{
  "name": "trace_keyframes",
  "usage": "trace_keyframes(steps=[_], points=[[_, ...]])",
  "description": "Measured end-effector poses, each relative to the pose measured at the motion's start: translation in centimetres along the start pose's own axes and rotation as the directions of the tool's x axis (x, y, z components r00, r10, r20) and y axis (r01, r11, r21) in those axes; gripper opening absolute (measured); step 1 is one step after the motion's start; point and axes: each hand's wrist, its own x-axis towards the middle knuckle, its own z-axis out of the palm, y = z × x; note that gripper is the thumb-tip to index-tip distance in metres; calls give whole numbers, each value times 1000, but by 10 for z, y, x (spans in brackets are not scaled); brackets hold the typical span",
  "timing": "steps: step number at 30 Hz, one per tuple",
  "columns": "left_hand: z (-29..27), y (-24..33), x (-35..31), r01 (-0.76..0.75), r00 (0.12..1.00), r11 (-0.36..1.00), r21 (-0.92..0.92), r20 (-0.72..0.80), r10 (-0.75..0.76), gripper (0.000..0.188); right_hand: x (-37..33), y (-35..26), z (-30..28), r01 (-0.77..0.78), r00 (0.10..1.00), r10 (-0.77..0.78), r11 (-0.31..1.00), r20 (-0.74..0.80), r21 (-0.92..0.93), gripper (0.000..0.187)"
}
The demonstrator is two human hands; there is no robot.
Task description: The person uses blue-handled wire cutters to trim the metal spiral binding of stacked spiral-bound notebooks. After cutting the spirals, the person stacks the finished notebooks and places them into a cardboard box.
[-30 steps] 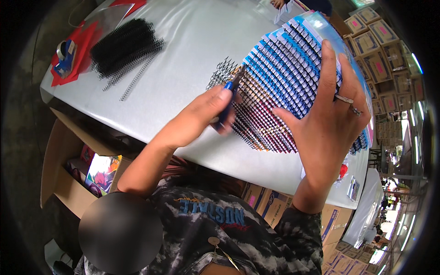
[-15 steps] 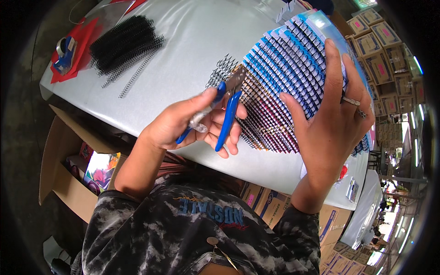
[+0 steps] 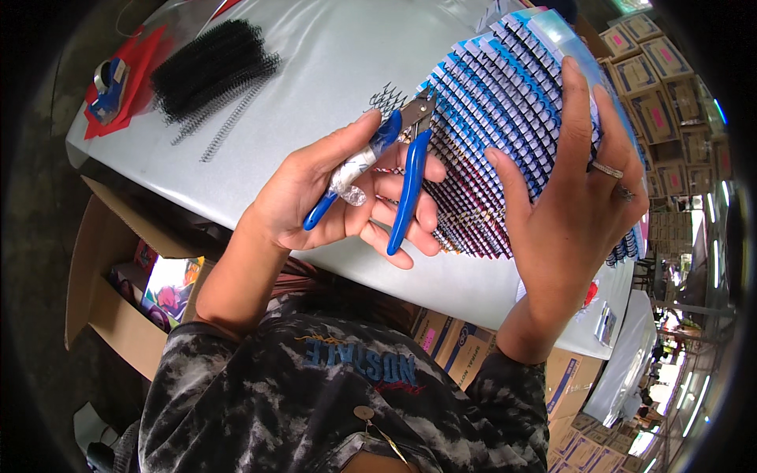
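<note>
My left hand (image 3: 296, 185) holds blue-handled wire cutters (image 3: 409, 189), its thumb on one handle and its fingers by the other. The handles are spread, and clear wrap covers part of one. At the left edge of a fanned stack of spiral notebooks (image 3: 493, 102), the cutters' metal jaws meet the coil ends; whether a wire lies between the blades I cannot tell. Loose-looking coil ends (image 3: 386, 98) stick out there. My right hand (image 3: 572, 193), with rings on it, lies open on the stack with its fingers spread.
A pile of black wire coils (image 3: 209, 71) lies on the grey table (image 3: 331, 55) at the far left. Beyond it sits a blue tape dispenser (image 3: 109, 87) on red sheets. An open carton (image 3: 95, 260) stands by the near left edge. Stacked boxes (image 3: 650, 110) line the right.
The cutters and my left hand have moved right and slightly away from me along the stack's edge. My right hand stays on the notebooks, almost unmoved.
</note>
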Motion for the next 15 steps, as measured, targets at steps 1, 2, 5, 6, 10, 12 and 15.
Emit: trace_keyframes(steps=[1,2,5,6,10,12,15], points=[[-1,0,1,-5,1000,999,-48,2,5,67,0,0,-1,10,1000,-10,1000,-6,-4,80],[-5,1,3,-10,1000,995,-96,4,10,68,0,0,-1,18,1000,-18,1000,-13,-9,80],[-10,-1,5,-65,991,962,266,-98,94,59,0,-1,-1,57,997,-57,998,-41,-21,81],[3,-2,4,13,928,730,683,-281,246,56,-1,-1,-1,54,998,-55,998,-32,-21,81],[7,-12,5,176,795,270,947,-298,528,50,10,-15,-13,123,992,-123,991,8,-48,79],[3,-2,-1,43,936,701,712,-274,222,57,6,-8,-4,101,994,-101,995,-46,-10,77],[0,-5,-1,-37,999,997,63,39,35,70,2,-2,0,59,995,-59,998,-80,-2,75]])
